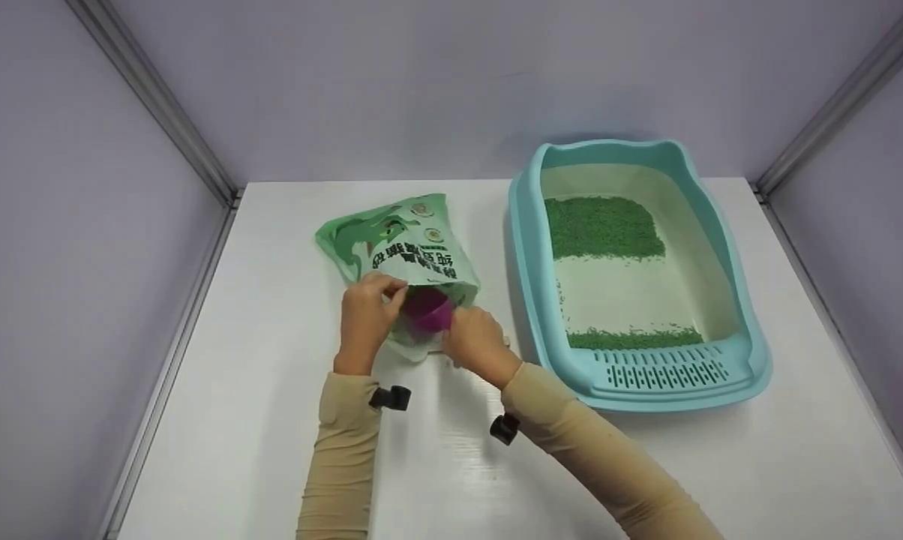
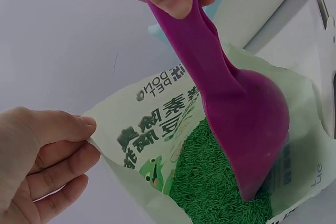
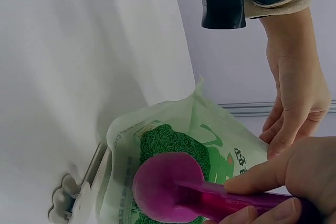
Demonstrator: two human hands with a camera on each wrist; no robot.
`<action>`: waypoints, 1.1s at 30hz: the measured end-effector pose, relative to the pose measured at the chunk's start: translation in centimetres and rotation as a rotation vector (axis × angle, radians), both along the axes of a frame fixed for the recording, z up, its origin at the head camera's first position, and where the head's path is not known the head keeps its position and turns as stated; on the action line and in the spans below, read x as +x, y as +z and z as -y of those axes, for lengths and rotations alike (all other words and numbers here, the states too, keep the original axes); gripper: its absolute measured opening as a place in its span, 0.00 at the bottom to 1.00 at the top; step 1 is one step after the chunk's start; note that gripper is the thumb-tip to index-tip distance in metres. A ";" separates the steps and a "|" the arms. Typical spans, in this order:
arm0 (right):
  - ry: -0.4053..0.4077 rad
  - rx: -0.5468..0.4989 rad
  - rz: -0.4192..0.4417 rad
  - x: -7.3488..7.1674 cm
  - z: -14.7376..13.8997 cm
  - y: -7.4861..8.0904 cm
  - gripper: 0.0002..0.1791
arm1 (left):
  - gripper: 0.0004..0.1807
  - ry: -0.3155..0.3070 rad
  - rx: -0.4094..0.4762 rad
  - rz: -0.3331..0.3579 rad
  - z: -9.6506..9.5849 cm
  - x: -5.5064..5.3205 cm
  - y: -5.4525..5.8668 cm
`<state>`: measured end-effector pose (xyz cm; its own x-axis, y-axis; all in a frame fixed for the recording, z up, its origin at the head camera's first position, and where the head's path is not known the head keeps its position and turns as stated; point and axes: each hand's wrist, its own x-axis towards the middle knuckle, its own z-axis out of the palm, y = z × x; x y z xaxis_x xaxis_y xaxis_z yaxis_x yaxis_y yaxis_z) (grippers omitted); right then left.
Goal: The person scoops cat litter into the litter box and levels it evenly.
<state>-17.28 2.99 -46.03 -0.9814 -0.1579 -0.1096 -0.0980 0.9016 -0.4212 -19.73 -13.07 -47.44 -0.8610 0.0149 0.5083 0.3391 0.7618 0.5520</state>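
Note:
A green and white bag of cat litter [image 1: 391,240] lies on the table with its mouth toward me. My left hand [image 1: 367,315] pinches the rim of that mouth between thumb and fingers, lifting the edge. By its handle, my right hand [image 1: 478,343] grips a purple scoop [image 1: 430,313]. In the left wrist view the scoop's bowl [image 2: 249,124] is inside the bag mouth, its tip down at the green pellets [image 2: 205,177]. The right wrist view shows the bowl's rounded back; whether it holds pellets is hidden.
Right of the bag stands a blue litter box [image 1: 530,247] with a slotted front ledge [image 1: 665,371]. Green pellets [image 1: 601,229] cover the back of its floor, with a strip near the front. A pale object with a metal strip [image 3: 79,198] lies beside the bag mouth.

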 end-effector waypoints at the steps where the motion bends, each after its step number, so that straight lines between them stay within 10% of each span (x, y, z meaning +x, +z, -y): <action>1: -0.003 -0.002 -0.005 -0.1 0.1 -0.2 0.09 | 0.02 -0.001 0.003 0.001 0.0 0.0 0.0; 33: -0.045 -0.087 -0.178 -1.6 1.7 -5.2 0.11 | 0.02 -0.006 0.022 -0.002 0.0 0.1 -0.4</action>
